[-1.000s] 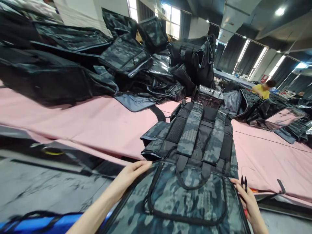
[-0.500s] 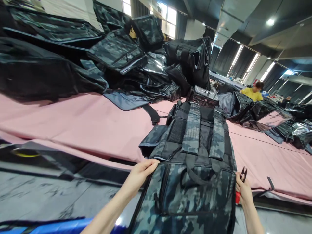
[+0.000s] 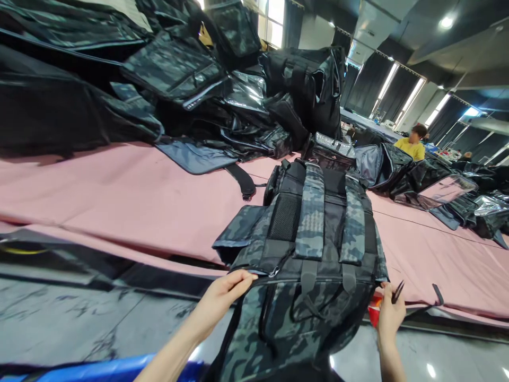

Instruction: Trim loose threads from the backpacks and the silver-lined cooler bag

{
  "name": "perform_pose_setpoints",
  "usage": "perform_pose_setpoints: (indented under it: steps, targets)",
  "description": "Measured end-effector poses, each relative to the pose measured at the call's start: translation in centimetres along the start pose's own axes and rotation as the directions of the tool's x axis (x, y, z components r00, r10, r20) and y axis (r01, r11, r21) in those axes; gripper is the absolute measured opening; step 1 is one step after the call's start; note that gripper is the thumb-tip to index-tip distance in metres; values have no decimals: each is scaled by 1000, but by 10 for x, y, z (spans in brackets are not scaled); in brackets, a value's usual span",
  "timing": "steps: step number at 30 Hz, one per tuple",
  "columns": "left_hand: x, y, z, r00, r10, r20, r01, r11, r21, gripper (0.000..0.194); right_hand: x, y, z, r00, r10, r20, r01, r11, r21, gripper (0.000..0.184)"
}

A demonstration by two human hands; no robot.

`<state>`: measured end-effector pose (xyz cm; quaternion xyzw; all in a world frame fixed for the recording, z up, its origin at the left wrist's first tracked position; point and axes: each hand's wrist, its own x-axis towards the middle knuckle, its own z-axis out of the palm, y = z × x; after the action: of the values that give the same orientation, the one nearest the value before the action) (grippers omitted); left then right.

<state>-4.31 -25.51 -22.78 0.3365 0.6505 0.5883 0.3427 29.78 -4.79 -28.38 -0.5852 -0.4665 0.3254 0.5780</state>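
Note:
A dark camouflage backpack (image 3: 314,249) lies back-up across the edge of the pink table (image 3: 131,196), its shoulder straps facing me and its top end hanging toward me. My left hand (image 3: 222,297) pinches the bag's top left corner seam, fingers closed on the fabric. My right hand (image 3: 389,313) grips the bag's right corner and also holds small black thread snips (image 3: 396,292) with a red part near the palm. The bag's lower end rests against other bags farther back.
A big heap of black and camouflage bags (image 3: 178,85) covers the far left of the table. More open bags (image 3: 421,180) lie at right, where a person in a yellow shirt (image 3: 411,146) sits. A grey floor (image 3: 79,323) lies below, with something blue (image 3: 99,369) at the bottom left.
Both hands have drawn the backpack's top end toward me and down over the table edge. The top flap now hangs and folds instead of lying flat in front of me.

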Motion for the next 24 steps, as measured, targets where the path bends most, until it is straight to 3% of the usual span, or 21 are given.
perform_pose_setpoints:
  steps: [2,4,6,7,8,9,10,11,12,14,16,18,21,24]
  targets:
    - [-10,1,-5,997,75,-5,-72,980,188,30,-9,-6,2,999,-43,-25,43,999,-14,49]
    - [-19,7,-5,949,289,-125,-208,872,443,27,-19,-12,5,995,-96,-15,96,995,-31,47]
    - [-24,19,1,792,569,-220,-319,694,645,23,-31,-20,8,989,-150,-5,149,987,-52,44]
    - [-23,25,6,713,669,-209,-359,606,710,22,-38,-25,9,985,-174,-4,174,983,-62,42]
    - [-20,32,13,666,728,-162,-387,524,759,22,-46,-30,10,980,-198,3,198,977,-74,40]
    - [-16,37,21,658,746,-99,-396,455,798,22,-54,-35,11,973,-231,32,233,969,-87,37]
    - [-10,41,29,679,733,-38,-386,400,831,23,-63,-41,12,958,-271,98,280,955,-98,33]
    - [-3,44,37,717,697,7,-362,363,859,23,-73,-47,14,925,-324,197,347,933,-96,28]
    - [3,45,44,759,650,34,-335,345,877,22,-82,-53,17,863,-388,323,431,900,-70,24]
    - [10,44,54,816,576,42,-330,406,852,20,-99,-66,26,658,-526,540,598,800,51,17]
    - [9,43,58,831,557,7,-397,584,708,22,-112,-81,39,454,-638,622,724,671,159,20]
    - [-2,47,57,827,558,-71,-464,747,476,24,-121,-98,55,324,-690,647,822,544,169,34]
    - [-21,55,47,832,532,-154,-487,836,254,23,-128,-119,79,218,-712,668,909,396,126,49]
    - [-26,48,28,837,449,-312,-404,893,200,26,-131,-127,94,213,-751,625,910,386,153,46]
